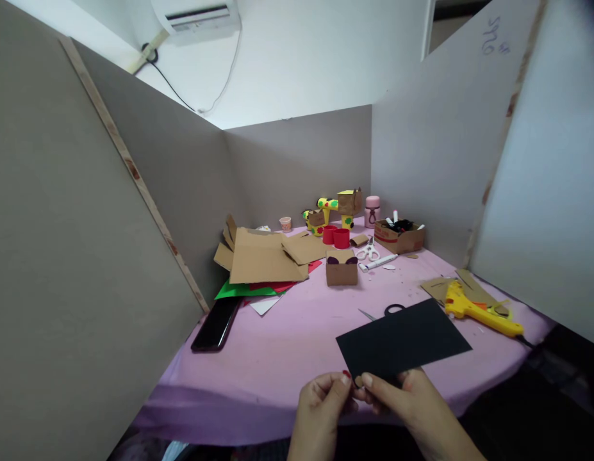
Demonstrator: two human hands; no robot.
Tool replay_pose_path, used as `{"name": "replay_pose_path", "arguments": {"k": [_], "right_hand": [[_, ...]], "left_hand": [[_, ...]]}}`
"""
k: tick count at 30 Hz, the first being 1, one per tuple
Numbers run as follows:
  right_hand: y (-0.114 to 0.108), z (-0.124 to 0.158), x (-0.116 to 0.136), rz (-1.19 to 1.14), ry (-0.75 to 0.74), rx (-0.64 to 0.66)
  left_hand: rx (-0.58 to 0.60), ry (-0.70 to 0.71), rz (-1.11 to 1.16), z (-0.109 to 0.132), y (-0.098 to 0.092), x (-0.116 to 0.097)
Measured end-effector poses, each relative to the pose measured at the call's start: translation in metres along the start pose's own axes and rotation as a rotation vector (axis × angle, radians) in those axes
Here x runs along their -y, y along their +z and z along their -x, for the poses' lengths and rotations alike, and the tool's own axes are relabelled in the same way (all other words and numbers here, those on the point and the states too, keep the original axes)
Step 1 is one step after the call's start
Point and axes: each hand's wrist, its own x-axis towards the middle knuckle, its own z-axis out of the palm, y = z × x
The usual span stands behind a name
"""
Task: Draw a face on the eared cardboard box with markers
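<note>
A sheet of black paper [403,338] is held tilted above the near edge of the table. My right hand [412,400] is closed on its lower edge, thumb in front. At the sheet's lower left corner, a small round brown piece [359,381] sits by the right thumb tip. My left hand [323,403] is closed in a pinch beside that corner, fingertips close to the right ones. A red spot shows at its fingertips; whether a nail or a scrap, I cannot tell. Dark-handled scissors [394,309] lie partly hidden behind the sheet.
A yellow glue gun [482,315] lies right on cardboard. Left are a phone [216,325] and stacked cardboard [263,256]. A small cardboard box [341,274] stands mid-table. Behind are white scissors [368,251], red rings [341,239], yellow figures [327,204] and a marker box [399,239].
</note>
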Motion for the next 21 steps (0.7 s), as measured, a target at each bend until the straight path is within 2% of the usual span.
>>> {"name": "replay_pose_path", "arguments": {"k": [3, 8, 15, 21], "right_hand": [[0.0019, -0.0015, 0.0008, -0.024, 0.015, 0.018], [0.0012, -0.0014, -0.0019, -0.018, 0.016, 0.038], [-0.0023, -0.0012, -0.0073, 0.041, 0.006, 0.057], [-0.0021, -0.0029, -0.0048, 0.21, -0.016, 0.081]], "left_hand": [[0.023, -0.022, 0.002, 0.0003, -0.0016, 0.0], [0.033, 0.032, -0.043, 0.004, 0.0034, -0.0069], [-0.043, 0.026, -0.058, 0.0041, 0.0056, -0.0069], [-0.11, -0.001, -0.018, 0.0015, -0.0014, -0.0013]]}}
